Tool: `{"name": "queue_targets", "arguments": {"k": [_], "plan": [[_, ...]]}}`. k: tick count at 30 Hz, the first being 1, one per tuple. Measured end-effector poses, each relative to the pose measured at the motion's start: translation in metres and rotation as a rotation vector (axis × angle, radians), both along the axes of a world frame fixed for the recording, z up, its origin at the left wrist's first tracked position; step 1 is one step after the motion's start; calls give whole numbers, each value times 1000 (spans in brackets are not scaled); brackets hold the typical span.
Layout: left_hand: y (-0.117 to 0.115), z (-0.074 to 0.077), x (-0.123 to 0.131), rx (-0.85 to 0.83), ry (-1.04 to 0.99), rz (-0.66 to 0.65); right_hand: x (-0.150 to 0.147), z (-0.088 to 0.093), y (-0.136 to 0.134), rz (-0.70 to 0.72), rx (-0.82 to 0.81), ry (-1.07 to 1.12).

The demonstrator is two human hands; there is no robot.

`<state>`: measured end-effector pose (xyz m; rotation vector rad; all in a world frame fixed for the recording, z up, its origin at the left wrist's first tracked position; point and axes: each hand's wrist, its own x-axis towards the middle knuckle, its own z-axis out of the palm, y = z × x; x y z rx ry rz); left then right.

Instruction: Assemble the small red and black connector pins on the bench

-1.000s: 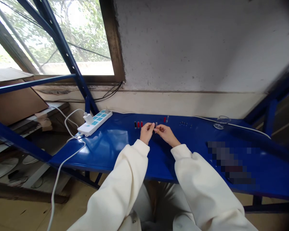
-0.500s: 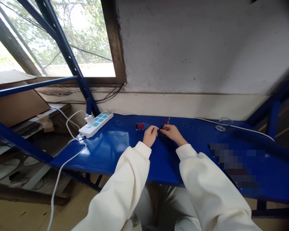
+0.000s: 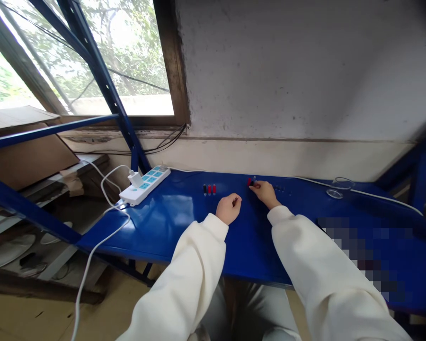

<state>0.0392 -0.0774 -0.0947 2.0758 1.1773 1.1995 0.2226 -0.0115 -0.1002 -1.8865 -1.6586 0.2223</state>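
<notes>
My right hand [image 3: 265,192] reaches to the back of the blue table [image 3: 170,222], its fingers pinched at a small red piece [image 3: 249,182] beside a clear one. My left hand [image 3: 228,208] rests curled on the table surface; whether it holds anything is hidden. Left of both hands, three small upright pieces [image 3: 209,189], one black and two red, stand in a row. A row of tiny dark parts [image 3: 281,189] lies just right of my right hand.
A white power strip [image 3: 145,185] with blue sockets and a white cord lies at the table's left back corner. A clear glass dish [image 3: 334,192] and a white cable sit at the back right. Blue shelf frames stand on both sides, cardboard at left.
My hands have parted: the right one moved away from the left and back toward the wall to the red piece. The left hand dropped to the table. The view shifted slightly.
</notes>
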Motion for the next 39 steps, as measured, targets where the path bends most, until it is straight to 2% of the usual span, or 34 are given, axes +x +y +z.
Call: {"name": "queue_targets", "arguments": {"k": [9,18,28,33,39], "plan": [[0,-1,1,-4,20,5,-3,-3,10,-6,-46,-25],[-1,0,0,-8,32,4,8,-5,18,-2,-111,-7],[-1,1,0,-17,92,21,5,-4,7,-85,-97,-51],[-4,4,-1,-22,209,112,3,-1,5,-109,-115,-68],[1,9,-11,-48,251,350,3,-3,7,-95,-99,-66]]}}
